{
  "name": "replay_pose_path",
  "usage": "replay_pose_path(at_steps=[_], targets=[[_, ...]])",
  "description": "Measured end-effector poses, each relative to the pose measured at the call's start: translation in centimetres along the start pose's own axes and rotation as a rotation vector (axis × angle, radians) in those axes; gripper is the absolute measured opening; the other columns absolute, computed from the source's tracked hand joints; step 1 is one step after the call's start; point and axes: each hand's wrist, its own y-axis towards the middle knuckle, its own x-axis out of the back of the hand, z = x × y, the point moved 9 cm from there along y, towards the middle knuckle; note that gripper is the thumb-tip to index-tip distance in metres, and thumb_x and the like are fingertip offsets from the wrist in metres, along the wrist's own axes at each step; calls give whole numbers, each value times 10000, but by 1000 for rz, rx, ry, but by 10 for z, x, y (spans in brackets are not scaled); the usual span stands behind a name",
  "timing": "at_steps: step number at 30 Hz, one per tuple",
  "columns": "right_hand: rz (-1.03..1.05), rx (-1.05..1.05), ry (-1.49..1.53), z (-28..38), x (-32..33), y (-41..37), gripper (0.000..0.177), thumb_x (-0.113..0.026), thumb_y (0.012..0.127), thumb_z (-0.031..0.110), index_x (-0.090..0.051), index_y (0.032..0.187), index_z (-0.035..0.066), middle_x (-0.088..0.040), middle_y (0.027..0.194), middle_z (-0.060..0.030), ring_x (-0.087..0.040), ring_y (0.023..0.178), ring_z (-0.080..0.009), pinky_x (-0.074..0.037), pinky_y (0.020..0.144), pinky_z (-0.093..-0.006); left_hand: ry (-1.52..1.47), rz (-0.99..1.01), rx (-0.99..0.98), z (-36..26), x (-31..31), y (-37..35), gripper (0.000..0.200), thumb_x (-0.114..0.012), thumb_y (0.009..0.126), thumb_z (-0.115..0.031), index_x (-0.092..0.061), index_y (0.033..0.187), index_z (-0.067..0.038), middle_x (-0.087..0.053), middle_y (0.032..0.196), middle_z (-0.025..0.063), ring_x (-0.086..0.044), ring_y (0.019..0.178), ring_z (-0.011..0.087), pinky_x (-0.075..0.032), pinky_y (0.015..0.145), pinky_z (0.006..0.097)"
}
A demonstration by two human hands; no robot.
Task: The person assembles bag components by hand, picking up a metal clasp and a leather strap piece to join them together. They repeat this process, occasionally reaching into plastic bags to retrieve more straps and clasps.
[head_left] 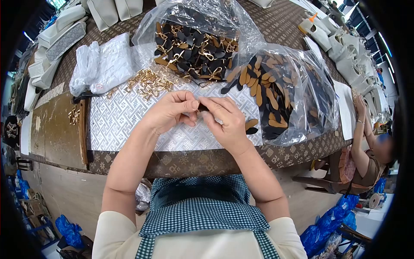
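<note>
My left hand (174, 111) and my right hand (225, 121) meet above a white patterned sheet (125, 125). Both are closed, fingertips nearly touching. A small dark leather tab (202, 107) shows between them, pinched by my right hand; what my left fingertips grip is mostly hidden. Just beyond my left hand lies a loose pile of gold clasps (151, 83). A clear plastic bag farther back holds black and tan tabs with gold clasps (194, 49). To the right, plain tan and black leather tabs (271, 93) spill from another clear bag (321, 103).
White plastic packets (108, 62) lie at the left, near a wooden-handled tool (83, 129) on a worn board (56, 127) with several gold clasps. Pale handbags (103, 13) line the table's far side. A co-worker (366, 159) sits at the right.
</note>
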Motion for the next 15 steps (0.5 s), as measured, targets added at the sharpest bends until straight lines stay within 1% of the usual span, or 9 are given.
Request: replay_pose_path(at_steps=[3,6,9,12,15], targets=[[42,-98,71,-2,2,1,333,-795,720,122,-732,1042,68,-697,957,-71,-629,842,-241,-501,775,-345,38,-1,-7,3,1,1,195,-725,901,-218,-634,874,-47,-659,763,30,-638,651,115,-545,595,249],[107,-97,-102,-8,1,1,270,-802,725,178,-724,967,87,-698,927,-46,-623,864,-245,-467,885,-396,127,-17,-25,4,-3,2,189,-721,905,-208,-633,874,-43,-673,776,34,-632,651,110,-527,601,237],[84,-46,-216,-6,2,1,204,-768,744,212,-688,911,127,-668,870,-19,-573,840,-244,-372,993,-440,180,-30,-18,5,-6,2,180,-711,912,-199,-633,885,-39,-679,789,38,-630,661,107,-520,620,234],[169,-102,-149,-14,-4,-3,229,-755,754,217,-678,952,134,-663,853,-18,-580,873,-246,-360,1013,-462,176,-19,-12,6,-7,2,174,-701,920,-196,-633,895,-38,-683,800,42,-633,675,109,-521,641,238],[175,-167,-94,-23,-7,-8,247,-756,752,227,-674,970,147,-676,905,-11,-572,1051,-250,-297,1099,-490,196,-4,-28,5,-9,3,184,-708,914,-206,-635,897,-38,-688,817,47,-637,689,116,-520,652,244]])
